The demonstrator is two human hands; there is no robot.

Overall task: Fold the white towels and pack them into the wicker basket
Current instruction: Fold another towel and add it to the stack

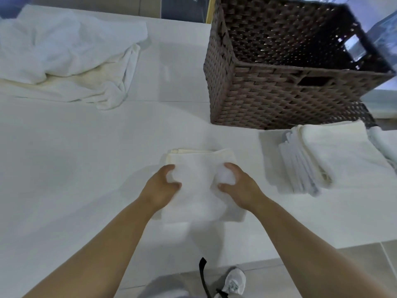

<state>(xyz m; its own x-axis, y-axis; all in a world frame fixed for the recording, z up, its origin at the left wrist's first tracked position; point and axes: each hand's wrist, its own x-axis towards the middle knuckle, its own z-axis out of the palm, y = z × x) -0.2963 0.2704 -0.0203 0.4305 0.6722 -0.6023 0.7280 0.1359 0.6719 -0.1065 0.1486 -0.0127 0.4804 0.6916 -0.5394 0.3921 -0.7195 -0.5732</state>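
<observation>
Both hands grip the same folded white towel: the left hand curls round its left edge and the right hand bunches cloth at its right edge, thumbs on top. The towel lies near the front edge of the white surface, about midway along it.

The step in hand looks like the end of a fold, or the start of a lift. The next move probably calls for keeping the layers pinched together while the towel goes to the pile or the basket.

By count: one towel in the hands; one stack of folded towels by the right edge, its layers too close to number, with the edge of more folded cloth just beyond it. One loose heap of unfolded towels sits at the far left corner, number unclear. One wicker basket stands at the far right, tilted toward the camera, and nothing shows inside it.
</observation>
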